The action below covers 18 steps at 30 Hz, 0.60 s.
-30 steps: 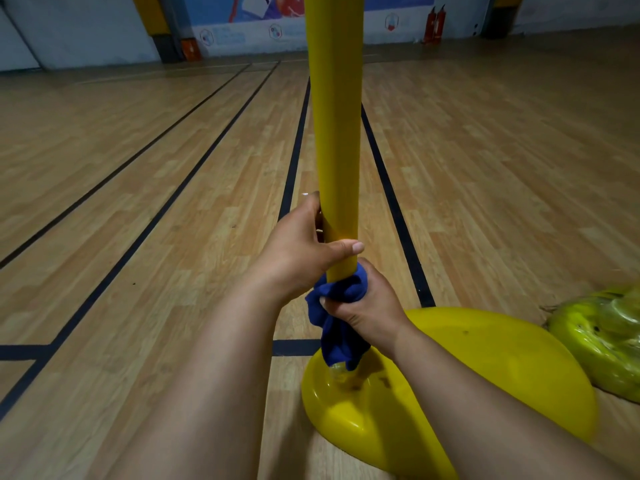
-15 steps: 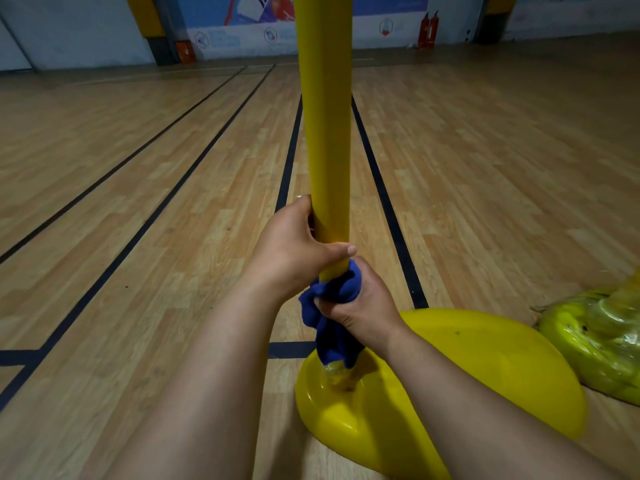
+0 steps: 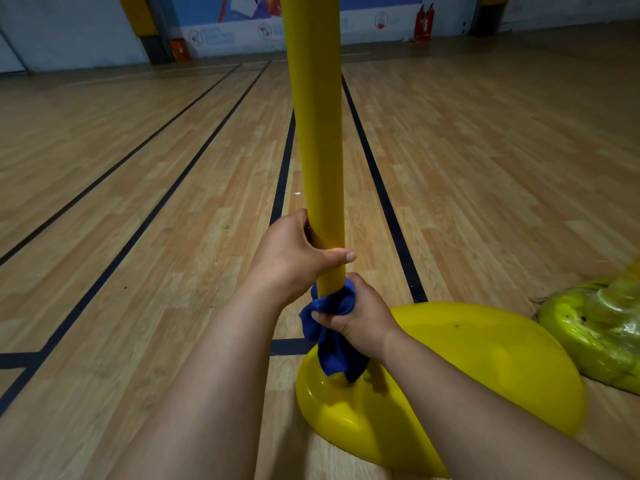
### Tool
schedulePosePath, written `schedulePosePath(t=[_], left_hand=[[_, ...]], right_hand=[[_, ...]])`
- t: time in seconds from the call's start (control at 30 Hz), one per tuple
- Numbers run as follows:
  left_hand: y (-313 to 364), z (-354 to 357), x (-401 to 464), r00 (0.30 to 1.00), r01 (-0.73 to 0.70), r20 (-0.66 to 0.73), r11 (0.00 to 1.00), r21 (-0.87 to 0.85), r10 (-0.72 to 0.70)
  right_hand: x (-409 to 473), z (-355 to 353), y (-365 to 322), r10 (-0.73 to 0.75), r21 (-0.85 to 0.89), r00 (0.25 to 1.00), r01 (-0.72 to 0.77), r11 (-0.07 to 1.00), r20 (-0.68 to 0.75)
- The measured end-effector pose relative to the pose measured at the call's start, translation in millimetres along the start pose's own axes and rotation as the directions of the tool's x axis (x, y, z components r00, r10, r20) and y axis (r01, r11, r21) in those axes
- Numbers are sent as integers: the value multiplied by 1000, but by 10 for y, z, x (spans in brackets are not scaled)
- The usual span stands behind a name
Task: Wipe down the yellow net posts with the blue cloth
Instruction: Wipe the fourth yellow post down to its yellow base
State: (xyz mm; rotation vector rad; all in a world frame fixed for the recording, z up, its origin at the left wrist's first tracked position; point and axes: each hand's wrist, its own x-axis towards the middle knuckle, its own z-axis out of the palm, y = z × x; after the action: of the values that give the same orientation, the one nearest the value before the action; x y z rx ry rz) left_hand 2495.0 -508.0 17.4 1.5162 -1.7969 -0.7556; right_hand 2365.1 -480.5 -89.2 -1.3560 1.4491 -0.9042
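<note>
A yellow post [image 3: 317, 133] stands upright on a domed yellow base [image 3: 485, 368]. The right hand [image 3: 356, 317] clasps a blue cloth [image 3: 329, 327] around its foot. Just above, the left hand [image 3: 294, 254] grips the post, fingers curled around it, on a wooden floor [image 3: 138, 220].

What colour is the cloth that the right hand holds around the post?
Blue cloth, dark and plain; the head view shows it.

- The yellow net post [image 3: 317, 140] is standing upright, its smooth tube passing inside my curled left fingers.
- The blue cloth [image 3: 330, 327] is bunching round the post just beneath them, its tail hanging below my right fingers.
</note>
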Motion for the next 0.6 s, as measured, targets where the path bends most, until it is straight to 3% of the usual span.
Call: schedulePosePath(t=[0.23,0.6], left_hand=[[19,10,45,999,-17,-37,1000,-6,17],[-113,53,66,996,69,48,998,16,-69]], right_hand=[[5,-42,-164,-87,53,992,92,994,-89],[-43,106,171,41,-65,998,-43,997,-43]])
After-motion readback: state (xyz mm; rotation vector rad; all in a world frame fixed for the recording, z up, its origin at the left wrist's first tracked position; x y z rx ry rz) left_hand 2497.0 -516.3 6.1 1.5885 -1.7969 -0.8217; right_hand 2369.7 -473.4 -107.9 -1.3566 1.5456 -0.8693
